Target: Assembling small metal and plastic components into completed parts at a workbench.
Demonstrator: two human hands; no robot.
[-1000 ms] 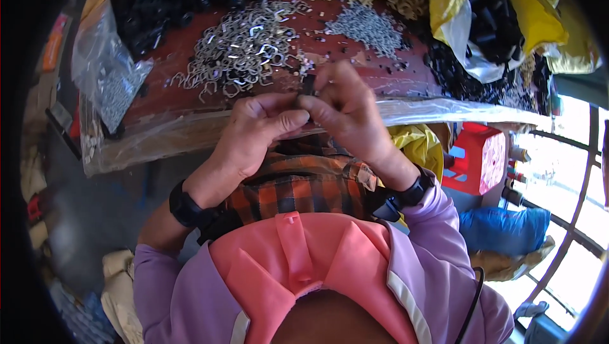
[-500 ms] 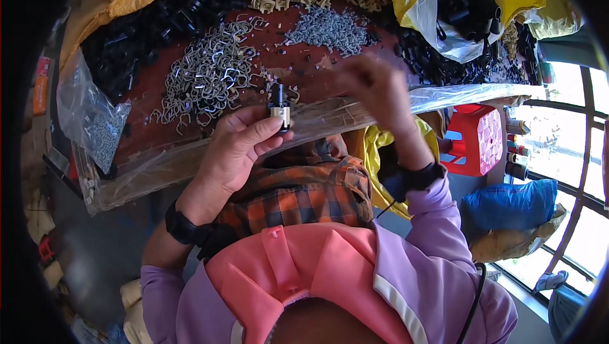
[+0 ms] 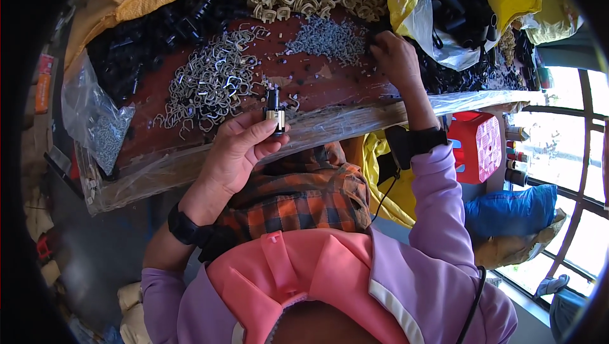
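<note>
The left hand (image 3: 233, 147) is closed with thumb and fingers around a black and cream cylindrical part (image 3: 275, 117), its narrow black end pointing to the far side. This part is held over the near edge of the tabletop (image 3: 347, 81), just to the right of the pile of metal clips (image 3: 209, 84). The right hand (image 3: 397, 60) has its fingers bent and lowered at the right end of the pile of small grey pieces (image 3: 327, 38); whether it has hold of something, I cannot tell. Half a second ago the right hand was blurred and nearer; now it is farther to the far side. The left hand keeps the same grip.
</note>
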